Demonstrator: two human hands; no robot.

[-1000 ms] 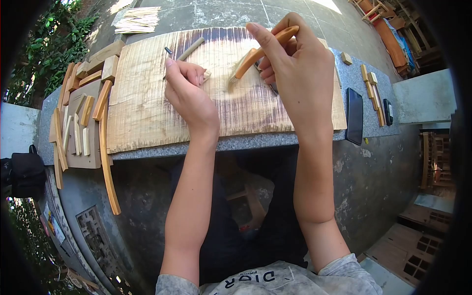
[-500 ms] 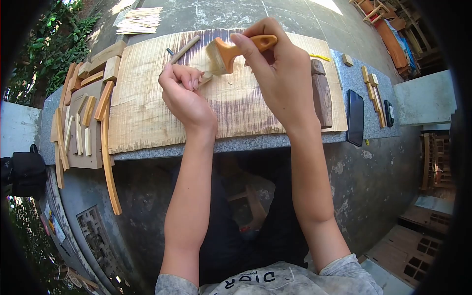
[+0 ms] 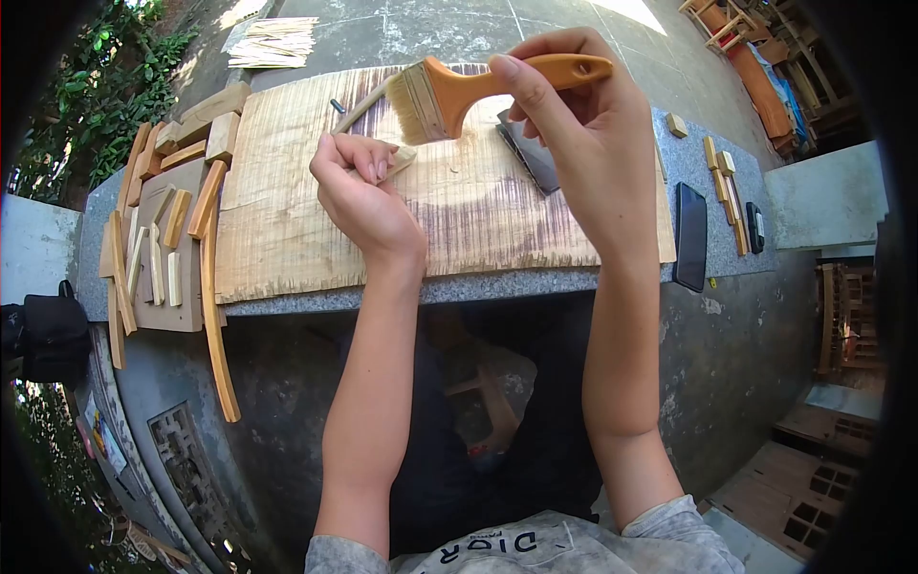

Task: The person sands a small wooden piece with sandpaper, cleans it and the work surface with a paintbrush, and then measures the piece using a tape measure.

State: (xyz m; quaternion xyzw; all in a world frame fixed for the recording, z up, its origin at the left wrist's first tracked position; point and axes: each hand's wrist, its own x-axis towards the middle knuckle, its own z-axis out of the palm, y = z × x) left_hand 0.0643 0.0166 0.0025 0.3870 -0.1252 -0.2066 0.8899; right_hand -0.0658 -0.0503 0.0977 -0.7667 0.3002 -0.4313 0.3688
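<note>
My left hand (image 3: 363, 187) is closed around a small pale wooden piece (image 3: 403, 159), whose end shows past my fingertips. In my right hand (image 3: 598, 143), thumb and fingers grip a paintbrush (image 3: 469, 91) by its orange handle. Its pale bristles (image 3: 409, 107) point left, close above my left fingers in this view. A slim wooden stick (image 3: 360, 109) runs from beside my left hand up behind the bristles. Under both hands lies a wide wooden board (image 3: 287, 201) with purplish streaks. A dark flat sheet (image 3: 532, 158) rests on it, partly covered by my right hand.
Wooden blocks and strips (image 3: 175, 215) crowd the table's left end, one long strip (image 3: 219, 325) hanging over the edge. A black phone (image 3: 690, 234) and small wood pieces (image 3: 724, 187) lie at right. Thin sticks (image 3: 274, 42) are piled on the ground beyond.
My right hand has moved right and up with the paintbrush, which looks larger now. The dark sheet has come into view, while the brown block at right is now hidden. My left hand barely moved.
</note>
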